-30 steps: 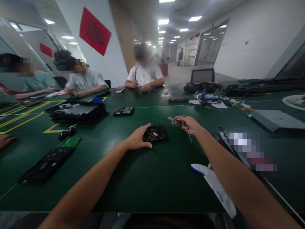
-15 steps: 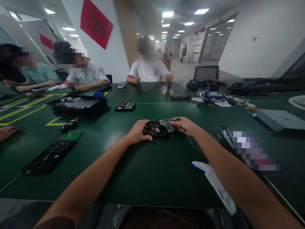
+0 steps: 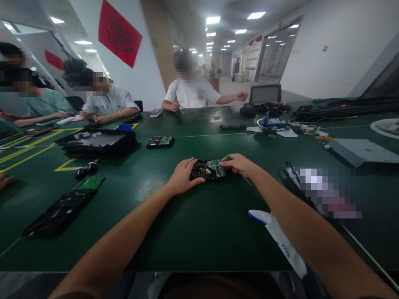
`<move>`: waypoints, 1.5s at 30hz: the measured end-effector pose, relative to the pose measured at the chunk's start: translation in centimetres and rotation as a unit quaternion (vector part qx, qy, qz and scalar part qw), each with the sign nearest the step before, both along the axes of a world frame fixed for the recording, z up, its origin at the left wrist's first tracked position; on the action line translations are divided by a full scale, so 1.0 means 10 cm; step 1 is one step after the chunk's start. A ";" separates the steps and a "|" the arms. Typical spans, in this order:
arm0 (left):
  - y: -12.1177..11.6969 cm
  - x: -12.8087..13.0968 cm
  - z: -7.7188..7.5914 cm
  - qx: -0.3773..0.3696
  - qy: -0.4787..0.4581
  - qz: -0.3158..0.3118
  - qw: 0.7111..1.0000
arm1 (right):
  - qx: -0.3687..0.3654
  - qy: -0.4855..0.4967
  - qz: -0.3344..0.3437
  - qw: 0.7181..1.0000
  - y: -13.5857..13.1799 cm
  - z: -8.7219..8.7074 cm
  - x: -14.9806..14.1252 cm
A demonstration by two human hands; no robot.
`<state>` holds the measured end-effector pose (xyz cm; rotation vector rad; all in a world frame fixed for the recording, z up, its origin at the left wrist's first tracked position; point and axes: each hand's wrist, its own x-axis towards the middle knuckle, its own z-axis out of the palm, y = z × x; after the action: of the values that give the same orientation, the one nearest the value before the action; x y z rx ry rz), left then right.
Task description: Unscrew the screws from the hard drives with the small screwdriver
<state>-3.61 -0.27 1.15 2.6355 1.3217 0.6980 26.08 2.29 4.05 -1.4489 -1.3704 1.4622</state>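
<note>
A black hard drive [image 3: 202,172] lies on the green table in front of me. My left hand [image 3: 184,176] wraps round its left end, thumb along the near edge. A green circuit board [image 3: 215,168] rests over the drive's right part, seemingly lying flat against it. My right hand [image 3: 237,164] pinches the board's right edge. Tucked in that same hand is a screwdriver [image 3: 247,181], its thin shaft pointing down toward me and a bit of greenish handle showing above the fingers. Whether the board touches the drive everywhere I cannot tell.
Another hard drive [image 3: 160,142] lies farther back. A black tray [image 3: 96,143] and a long black part with a green board [image 3: 62,207] are at left. A white-and-blue packet [image 3: 280,236] lies near my right forearm, a grey metal case [image 3: 363,151] at right. Co-workers sit across and left.
The circuit board has moved left and down, from jutting past the drive's corner to lying over its right part. Across the table, a person has stretched an arm out to the right.
</note>
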 end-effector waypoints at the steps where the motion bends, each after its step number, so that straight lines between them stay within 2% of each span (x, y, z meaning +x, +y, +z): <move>1: -0.01 0.01 0.02 0.008 -0.005 -0.003 1.000 | 0.001 0.000 -0.003 1.000 0.00 0.00 0.01; 6: -0.04 0.04 0.10 0.055 -0.039 0.005 0.998 | 0.001 0.007 0.011 1.000 0.01 -0.01 -0.01; 11: -0.06 0.06 0.09 0.099 -0.048 0.025 0.994 | 0.032 -0.073 -0.019 0.997 -0.03 -0.02 -0.09; 15: -0.12 0.09 0.04 0.080 -0.045 0.021 0.996 | 0.030 -0.073 0.008 0.997 -0.05 0.00 -0.11; 18: -0.20 0.13 0.04 0.075 -0.017 0.004 0.997 | 0.039 -0.094 0.004 0.995 -0.06 0.01 -0.11; 21: -0.29 0.19 0.08 0.094 0.000 -0.012 0.995 | 0.049 -0.118 -0.006 0.992 -0.06 -0.01 -0.11; 26: -0.39 0.37 0.19 0.113 -0.026 -0.014 0.993 | 0.066 -0.123 0.007 0.990 -0.05 -0.05 -0.14; 29: -0.42 0.50 0.19 0.101 -0.003 -0.021 0.995 | 0.073 -0.123 0.000 0.990 -0.04 -0.06 -0.15; 34: -0.40 0.58 0.11 0.043 0.056 -0.074 0.995 | 0.061 -0.124 0.002 0.990 -0.05 -0.07 -0.15; 45: -0.36 0.59 0.08 0.026 0.060 -0.069 0.995 | 0.044 -0.120 0.009 0.992 -0.06 -0.06 -0.17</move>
<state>2.33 -3.90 1.98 2.8180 1.1476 0.5723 24.37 1.68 3.43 -1.5979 -1.5756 1.2516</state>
